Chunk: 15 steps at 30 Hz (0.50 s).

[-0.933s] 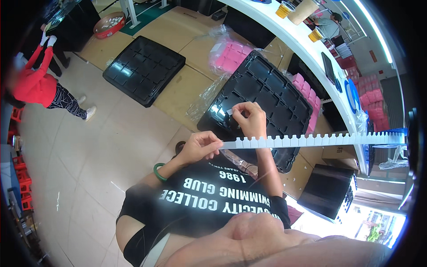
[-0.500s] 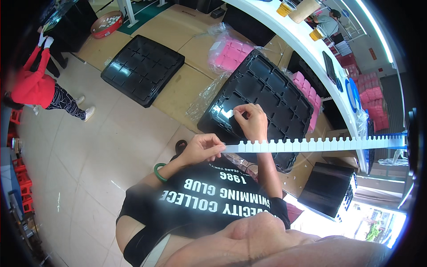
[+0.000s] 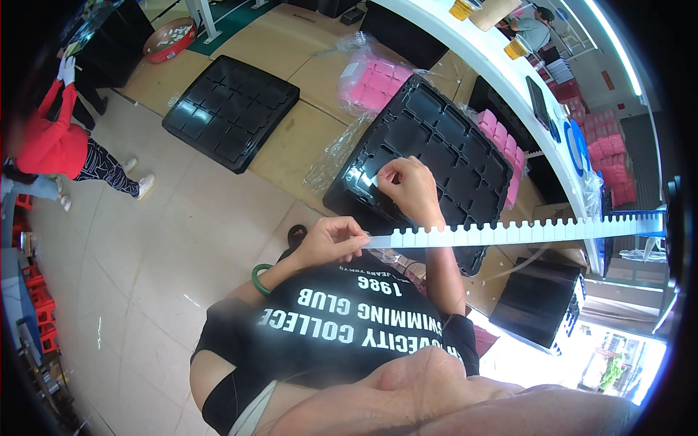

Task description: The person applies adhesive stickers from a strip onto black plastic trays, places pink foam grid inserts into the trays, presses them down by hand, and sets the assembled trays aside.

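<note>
Place looked like workshop: long white workbench, black moulded trays on cardboard, stacked pink packs, gloved co-worker.

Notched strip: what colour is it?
The notched strip is white, best seen in the head view.

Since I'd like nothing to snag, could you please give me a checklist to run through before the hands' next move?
1. Left hand gripping the end of the toothed white strip: ok.
2. Strip extended without a visible kink: ok.
3. Right hand pinching a small piece: cannot tell, glare beside it.
4. Strip clear of the right forearm: cannot tell, it crosses in front.
5. Amber-filled cups away from the strip: ok.
</note>
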Available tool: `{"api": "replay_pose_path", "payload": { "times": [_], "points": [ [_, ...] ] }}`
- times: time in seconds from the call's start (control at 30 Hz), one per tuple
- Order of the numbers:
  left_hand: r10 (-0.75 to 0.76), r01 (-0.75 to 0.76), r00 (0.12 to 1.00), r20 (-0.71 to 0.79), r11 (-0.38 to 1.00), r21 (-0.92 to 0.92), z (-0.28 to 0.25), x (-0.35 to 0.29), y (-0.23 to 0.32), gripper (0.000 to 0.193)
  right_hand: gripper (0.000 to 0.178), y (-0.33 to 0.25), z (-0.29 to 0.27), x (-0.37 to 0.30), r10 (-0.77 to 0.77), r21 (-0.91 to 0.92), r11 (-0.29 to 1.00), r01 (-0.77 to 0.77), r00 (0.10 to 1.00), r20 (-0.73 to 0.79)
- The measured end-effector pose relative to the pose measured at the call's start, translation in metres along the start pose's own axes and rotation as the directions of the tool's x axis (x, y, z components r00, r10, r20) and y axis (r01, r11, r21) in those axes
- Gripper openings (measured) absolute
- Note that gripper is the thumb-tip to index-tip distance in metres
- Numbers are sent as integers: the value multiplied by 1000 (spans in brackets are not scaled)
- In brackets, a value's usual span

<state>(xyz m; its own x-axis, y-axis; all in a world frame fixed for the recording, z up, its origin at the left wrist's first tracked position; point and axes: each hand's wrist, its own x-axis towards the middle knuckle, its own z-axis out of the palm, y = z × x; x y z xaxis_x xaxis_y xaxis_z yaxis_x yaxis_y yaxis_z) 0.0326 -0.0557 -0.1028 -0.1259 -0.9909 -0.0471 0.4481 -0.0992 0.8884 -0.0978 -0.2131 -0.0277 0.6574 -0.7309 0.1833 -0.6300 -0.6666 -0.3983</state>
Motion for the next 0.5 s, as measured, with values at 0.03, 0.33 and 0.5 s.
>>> {"api": "replay_pose_path", "payload": {
  "times": [0.03, 0.33, 0.5],
  "points": [
    [-12, 12, 1000, 12, 1000, 10, 0, 0, 1, 8, 12, 2, -3, -1, 39, 97, 995, -40, 999, 10],
    [72, -70, 995, 63, 997, -23, -2, 9, 0, 8, 10, 23, -22, -66, 429, 524, 777, -348, 903, -35],
    [-24, 22, 994, 107, 999, 23, -4, 17, 11, 12, 11, 49, -80, -196, 690, 586, 594, -551, 724, -19]
  ]
}}
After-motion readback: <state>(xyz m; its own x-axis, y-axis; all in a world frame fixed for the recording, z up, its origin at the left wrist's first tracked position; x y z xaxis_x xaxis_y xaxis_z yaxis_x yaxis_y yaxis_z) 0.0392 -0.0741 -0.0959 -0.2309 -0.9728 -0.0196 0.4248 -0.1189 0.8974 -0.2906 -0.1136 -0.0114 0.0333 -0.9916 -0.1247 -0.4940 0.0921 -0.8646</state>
